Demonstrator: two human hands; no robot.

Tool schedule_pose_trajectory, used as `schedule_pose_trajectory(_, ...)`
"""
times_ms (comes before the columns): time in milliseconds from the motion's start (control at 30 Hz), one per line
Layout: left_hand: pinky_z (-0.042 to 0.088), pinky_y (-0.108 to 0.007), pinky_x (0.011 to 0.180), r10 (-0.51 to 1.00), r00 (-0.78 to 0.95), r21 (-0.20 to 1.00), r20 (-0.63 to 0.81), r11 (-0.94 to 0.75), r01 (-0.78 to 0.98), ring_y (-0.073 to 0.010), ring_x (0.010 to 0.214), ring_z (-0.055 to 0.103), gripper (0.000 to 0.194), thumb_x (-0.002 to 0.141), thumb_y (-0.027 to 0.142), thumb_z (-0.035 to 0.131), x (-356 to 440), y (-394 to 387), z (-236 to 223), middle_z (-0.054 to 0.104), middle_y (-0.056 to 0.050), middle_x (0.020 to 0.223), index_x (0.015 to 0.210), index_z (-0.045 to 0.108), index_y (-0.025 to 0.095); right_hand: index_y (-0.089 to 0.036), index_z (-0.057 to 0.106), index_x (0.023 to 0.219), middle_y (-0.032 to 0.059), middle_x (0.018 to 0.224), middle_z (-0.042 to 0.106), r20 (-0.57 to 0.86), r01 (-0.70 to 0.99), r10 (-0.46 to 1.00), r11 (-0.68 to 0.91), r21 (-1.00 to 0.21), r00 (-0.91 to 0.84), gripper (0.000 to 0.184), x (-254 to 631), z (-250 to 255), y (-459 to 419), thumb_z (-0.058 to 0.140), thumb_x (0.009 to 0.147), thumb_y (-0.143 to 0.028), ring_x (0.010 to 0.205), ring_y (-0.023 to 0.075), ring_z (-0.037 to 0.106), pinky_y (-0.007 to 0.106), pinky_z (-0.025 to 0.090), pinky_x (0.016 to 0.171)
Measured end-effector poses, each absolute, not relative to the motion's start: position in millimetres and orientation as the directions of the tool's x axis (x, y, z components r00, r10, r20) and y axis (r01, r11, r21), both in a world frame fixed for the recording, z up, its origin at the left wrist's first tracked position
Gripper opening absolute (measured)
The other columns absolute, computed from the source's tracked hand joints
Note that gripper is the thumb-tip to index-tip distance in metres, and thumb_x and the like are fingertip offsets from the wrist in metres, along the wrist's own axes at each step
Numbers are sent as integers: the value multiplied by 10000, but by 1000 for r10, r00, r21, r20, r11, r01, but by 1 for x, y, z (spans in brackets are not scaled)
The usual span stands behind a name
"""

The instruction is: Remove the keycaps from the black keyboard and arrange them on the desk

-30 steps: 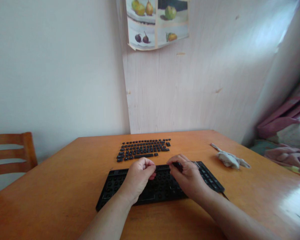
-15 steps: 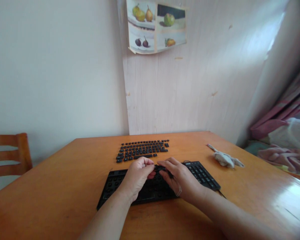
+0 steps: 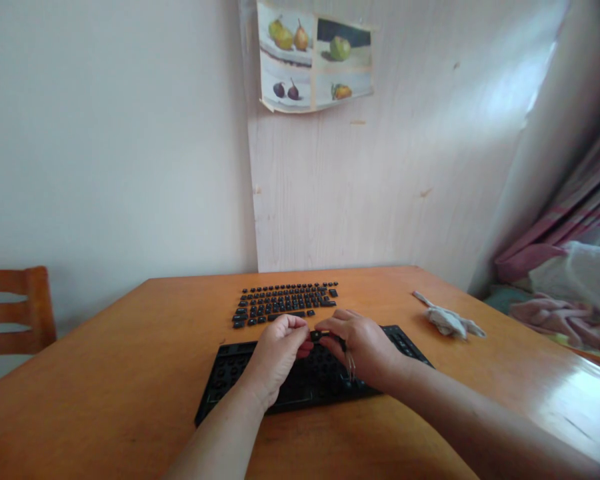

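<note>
Across the table lies a black keyboard (image 3: 300, 395), its left and middle part stripped of keycaps so that the bare sockets show. Above it my left hand (image 3: 280, 353) is closed in a pinch, thumb against fingertips; whatever it pinches is too small and hidden to make out. My right hand (image 3: 363, 343) is closed around a keycap puller (image 3: 351, 368), whose thin wire loops stick out below the palm. A small dark piece shows between the two hands' fingertips. Behind the keyboard, loose black keycaps (image 3: 280, 301) lie in rows, with the long space bar (image 3: 287, 315) in front.
A crumpled pale glove or cloth (image 3: 450, 322) rests on the right of the wooden table (image 3: 105, 373). A wooden chair back (image 3: 37, 307) stands at the left. Fruit pictures (image 3: 315, 60) hang on the wall; fabrics (image 3: 545, 317) are heaped beyond the right edge.
My right hand has turned a little, and the puller's wire loops have swung left and up beneath it. My left hand keeps its pinch. The view has shifted slightly.
</note>
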State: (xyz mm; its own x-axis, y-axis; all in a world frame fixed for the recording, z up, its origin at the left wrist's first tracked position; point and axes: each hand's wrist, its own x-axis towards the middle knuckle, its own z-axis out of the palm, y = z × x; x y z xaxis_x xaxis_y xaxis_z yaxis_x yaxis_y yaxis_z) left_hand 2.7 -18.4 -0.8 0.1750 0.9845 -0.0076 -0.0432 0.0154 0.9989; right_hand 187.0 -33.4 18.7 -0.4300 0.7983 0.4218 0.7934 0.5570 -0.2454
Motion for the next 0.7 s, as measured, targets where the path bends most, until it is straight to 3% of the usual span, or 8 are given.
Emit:
schedule_pose_trajectory(333,465,-279,708,999,4,999,36,-36,-19,-152,764,627,223,776,357,619,-11,-10,4,707,-73,877,884,620,161,-308,712,1106,48,1061,700,200,967,968,185,-173,-149,284,204,17,26,570,860,-310,950,211,643,288,447,789)
schedule_pose_trajectory(700,434,-268,676,995,-92,999,24,-28,-37,-145,730,612,252,738,368,648,-18,-6,7,710,-74,849,871,630,154,-339,747,1005,42,1070,727,48,991,999,32,-126,-26,245,190,7,75,623,797,-303,1000,272,660,336,491,764)
